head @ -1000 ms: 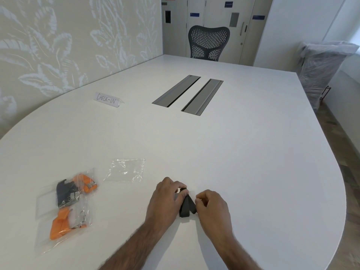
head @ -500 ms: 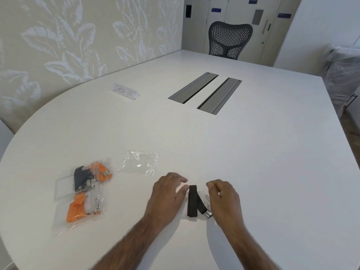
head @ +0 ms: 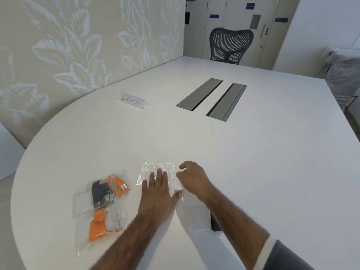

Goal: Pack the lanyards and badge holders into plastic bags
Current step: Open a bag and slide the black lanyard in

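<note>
An empty clear plastic bag [head: 153, 168] lies flat on the white table [head: 253, 172]. My left hand [head: 157, 191] rests on it, palm down with straight fingers. My right hand [head: 192, 178] hovers at the bag's right edge, fingers loosely curled, with nothing visibly held. The folded black lanyard [head: 214, 224] lies near the table's front, mostly hidden under my right forearm. A clear badge holder [head: 196, 216] seems to lie beside it. At the left are two packed bags, one holding black and orange lanyards [head: 105, 191], the other an orange lanyard [head: 97, 227].
A folded "CHECK-IN" card [head: 133, 100] stands at the back left. Two grey cable slots [head: 212, 98] are set into the table's middle. A mesh chair [head: 230, 46] stands at the far end. The wall runs along the left.
Both hands have left the black lanyard and moved forward and left to the empty bag. My left hand now lies flat on it. The lanyard stays on the table behind them.
</note>
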`<state>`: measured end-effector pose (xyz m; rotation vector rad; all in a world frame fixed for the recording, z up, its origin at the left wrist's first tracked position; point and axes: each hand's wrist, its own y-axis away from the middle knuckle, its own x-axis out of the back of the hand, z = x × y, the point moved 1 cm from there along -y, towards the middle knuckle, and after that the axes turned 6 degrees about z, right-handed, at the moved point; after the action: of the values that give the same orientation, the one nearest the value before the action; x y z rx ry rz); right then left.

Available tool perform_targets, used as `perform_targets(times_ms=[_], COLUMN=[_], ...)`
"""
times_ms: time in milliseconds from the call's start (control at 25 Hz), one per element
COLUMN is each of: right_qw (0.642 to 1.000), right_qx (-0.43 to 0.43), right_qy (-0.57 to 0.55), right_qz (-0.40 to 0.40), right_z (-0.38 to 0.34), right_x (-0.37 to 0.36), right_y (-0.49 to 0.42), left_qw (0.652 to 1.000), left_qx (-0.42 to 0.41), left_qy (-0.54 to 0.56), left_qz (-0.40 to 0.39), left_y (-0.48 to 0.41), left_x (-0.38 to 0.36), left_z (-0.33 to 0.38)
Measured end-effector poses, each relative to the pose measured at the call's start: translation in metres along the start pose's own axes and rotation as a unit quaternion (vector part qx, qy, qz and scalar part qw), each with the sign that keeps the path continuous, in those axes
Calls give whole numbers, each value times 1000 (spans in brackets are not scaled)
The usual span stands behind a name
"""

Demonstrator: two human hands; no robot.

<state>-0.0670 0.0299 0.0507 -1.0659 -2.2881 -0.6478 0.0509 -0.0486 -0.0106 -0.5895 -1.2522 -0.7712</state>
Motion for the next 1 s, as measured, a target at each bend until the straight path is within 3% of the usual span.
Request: perform_targets(times_ms=[320,520,640,840,1000], right_qw=[990,977,971,974,974], right_qx=[-92,-140,-110,-54,-38], right_qy=[-37,-136,-180,-171,-206], right_qz=[98,84,112,137,92], right_z=[-23,-28,-31,-38,-41], right_x=[-36,-32,-16,2,11], right_y=[-21,1,27,82,113], left_qw=[997,992,969,911,880], left_qx=[-61,-100,-158,-350,-369], left_qy=[-10,66,169,190,281], left_qz=[52,48,90,107,103], left_y=[4,7,11,24,35], left_x=[-8,7,21,44,58], left_z=[-5,-12,-21,-34,-35])
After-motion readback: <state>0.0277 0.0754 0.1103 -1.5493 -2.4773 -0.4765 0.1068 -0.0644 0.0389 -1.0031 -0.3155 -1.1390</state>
